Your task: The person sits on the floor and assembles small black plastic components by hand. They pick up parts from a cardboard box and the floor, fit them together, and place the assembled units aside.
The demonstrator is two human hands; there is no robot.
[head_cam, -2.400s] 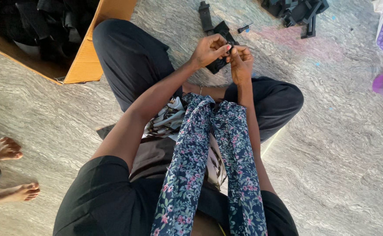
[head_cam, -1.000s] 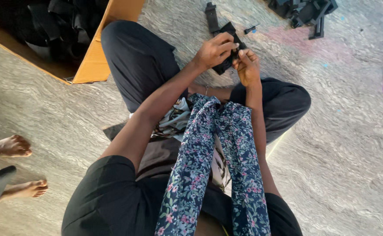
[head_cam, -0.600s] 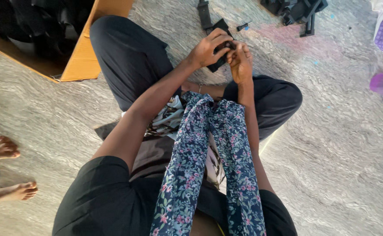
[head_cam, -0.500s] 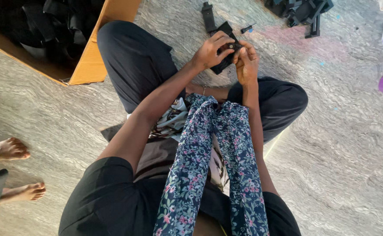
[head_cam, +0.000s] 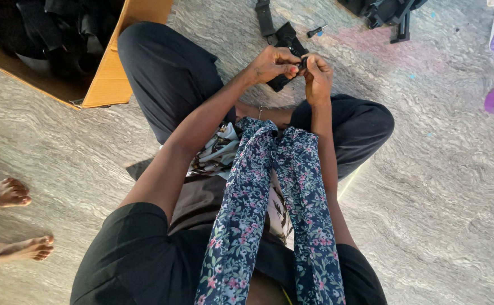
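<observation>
A grey veined marble floor (head_cam: 438, 186) fills the view; nearest, a dark blue floral scarf (head_cam: 269, 214) hangs over the seated person's crossed legs; beyond it the left hand (head_cam: 272, 63) and right hand (head_cam: 316, 72) both close around a small black plastic part (head_cam: 280, 82) above the knees; farther off lie a black strap piece (head_cam: 265, 17), a small screwdriver (head_cam: 317, 31) and an open cardboard box (head_cam: 111, 73); another person's bare feet (head_cam: 10, 220) rest at the left.

Black short-sleeved top, black trousers, navy floral scarf (head_cam: 269, 214) draped down front, bare forearms
</observation>
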